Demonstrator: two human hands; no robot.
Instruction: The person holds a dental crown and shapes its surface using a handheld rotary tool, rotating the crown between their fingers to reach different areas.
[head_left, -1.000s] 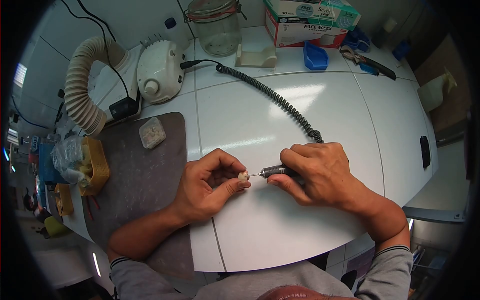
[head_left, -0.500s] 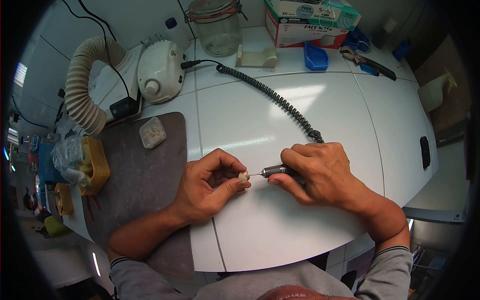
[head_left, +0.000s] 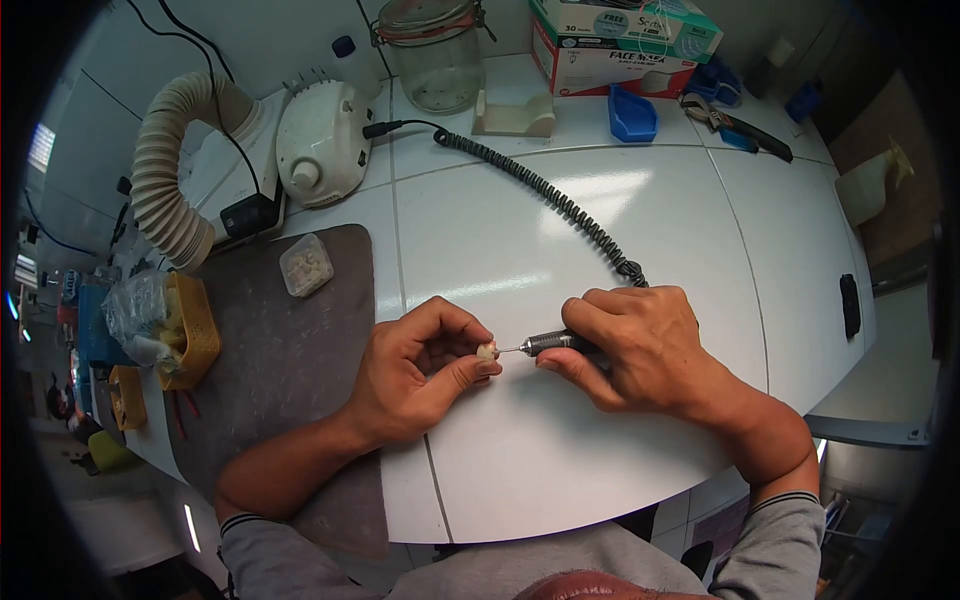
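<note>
Between the thumb and fingertips of my left hand is a small cream, tooth-like piece. My right hand is wrapped round a dark rotary handpiece with a silver collar. Its thin metal bit points left and reaches the piece; whether it truly touches cannot be made out. A black coiled cord runs from behind my right hand to the white control unit at the back left. Both hands are above the white tiled table.
On a dark mat sits a clear tub of small cream pieces. A ribbed hose arches at the left, near a yellow bin. Along the back stand a glass jar, face mask boxes, a blue tray and a wrench.
The small cream piece looks slightly turned between my left fingertips. Both hands and the handpiece stay in nearly the same place.
</note>
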